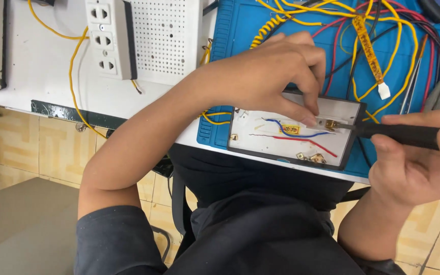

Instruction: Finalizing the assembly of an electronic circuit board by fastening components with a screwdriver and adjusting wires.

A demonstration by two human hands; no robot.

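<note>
LEFT: our left hand (273,71) presses fingertips on the open black-rimmed case (350,145), pinning a small brass part (330,124) | RIGHT: our right hand (423,163) grips a black soldering iron (398,134), tip at that part | CASE: on the blue mat (230,30) (red and blue wires (301,136) inside) at the bench edge

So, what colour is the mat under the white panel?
The mat is blue, seen in the head view; the white panel lies on it.

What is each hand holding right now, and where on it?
Right hand grips the black soldering iron by its handle. Left hand holds nothing; its fingers press a small part inside the open tray.
</note>
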